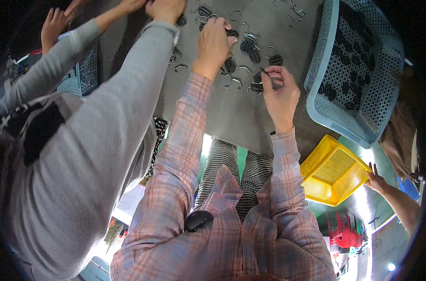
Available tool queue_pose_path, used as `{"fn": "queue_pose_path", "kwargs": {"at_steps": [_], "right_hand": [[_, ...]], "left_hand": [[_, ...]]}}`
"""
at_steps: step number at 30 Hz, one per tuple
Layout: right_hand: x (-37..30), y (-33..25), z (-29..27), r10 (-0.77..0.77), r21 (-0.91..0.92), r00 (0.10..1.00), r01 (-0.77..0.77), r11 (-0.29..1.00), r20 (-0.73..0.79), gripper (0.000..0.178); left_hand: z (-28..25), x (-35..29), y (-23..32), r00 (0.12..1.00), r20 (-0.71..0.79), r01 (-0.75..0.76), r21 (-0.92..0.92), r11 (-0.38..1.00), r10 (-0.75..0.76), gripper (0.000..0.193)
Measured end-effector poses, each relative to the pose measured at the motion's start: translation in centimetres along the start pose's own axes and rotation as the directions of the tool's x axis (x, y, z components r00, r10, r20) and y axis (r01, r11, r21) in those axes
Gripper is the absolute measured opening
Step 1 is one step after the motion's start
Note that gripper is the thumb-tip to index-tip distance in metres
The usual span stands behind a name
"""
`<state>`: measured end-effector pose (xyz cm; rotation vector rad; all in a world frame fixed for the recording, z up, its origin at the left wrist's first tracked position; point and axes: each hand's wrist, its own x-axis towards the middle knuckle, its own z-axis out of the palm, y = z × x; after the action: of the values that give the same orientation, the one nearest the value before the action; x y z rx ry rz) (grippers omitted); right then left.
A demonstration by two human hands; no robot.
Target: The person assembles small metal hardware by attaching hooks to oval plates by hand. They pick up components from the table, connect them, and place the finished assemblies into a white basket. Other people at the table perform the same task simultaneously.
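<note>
My left hand (214, 47) is closed at the far side of the grey table, its fingers bent round a black slotted plastic piece (231, 33) that shows past the fingertips. To the right, my right hand (282, 93) is pinched, thumb against fingers, on a small dark piece (264, 71), mostly hidden and slightly blurred. Between the hands lie several black slotted pieces with silver wire hooks, one of them a black piece (254, 56). Just beyond my right hand is another black piece (276, 60) with a hook. A loose silver hook (245, 70) lies between my hands.
A grey-blue plastic basket (314, 89) holding many black pieces stands at the right. Below it, another person's hand (375, 181) touches a yellow basket (336, 140). At my left, a co-worker's grey sleeve (145, 70) reaches over the table (199, 105). More loose hooks lie at the far side.
</note>
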<state>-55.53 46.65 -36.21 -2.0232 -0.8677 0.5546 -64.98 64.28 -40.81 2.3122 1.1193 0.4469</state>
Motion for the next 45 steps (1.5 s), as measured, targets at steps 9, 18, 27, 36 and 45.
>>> {"fn": "queue_pose_path", "kwargs": {"at_steps": [9, 18, 27, 36, 45], "right_hand": [[1.8, 4.3, -0.6, 0.423, 0.652, 0.899, -0.388, 0.651, 0.112, 0.029], [3.7, 3.5, 1.4, 0.1, -0.357, 0.995, -0.098, 0.929, -0.014, 0.032], [3.5, 0.1, 0.2, 0.362, 0.754, 0.865, -0.486, 0.442, 0.346, 0.02], [3.1, 0.2, 4.0, 0.181, -0.47, 0.983, -0.149, 0.87, 0.022, 0.033], [2.4, 0.6, 2.8, 0.21, -0.473, 0.976, -0.161, 0.866, 0.053, 0.046]], "left_hand": [[-2.5, -0.2, -3.0, 0.877, 0.106, 0.321, -0.856, 0.406, -0.469, 0.018], [-2.4, 5.5, -3.3, 0.88, 0.06, 0.475, -0.159, 0.866, -0.471, 0.027], [-4.8, 2.0, -0.7, 0.927, 0.342, 0.36, -0.926, 0.111, -0.154, 0.029], [0.2, -2.4, 5.1, 0.925, 0.134, 0.368, -0.083, 0.926, -0.355, 0.026], [-2.3, -4.2, 1.1, 0.822, 0.439, 0.526, -0.829, 0.189, -0.362, 0.021]]}}
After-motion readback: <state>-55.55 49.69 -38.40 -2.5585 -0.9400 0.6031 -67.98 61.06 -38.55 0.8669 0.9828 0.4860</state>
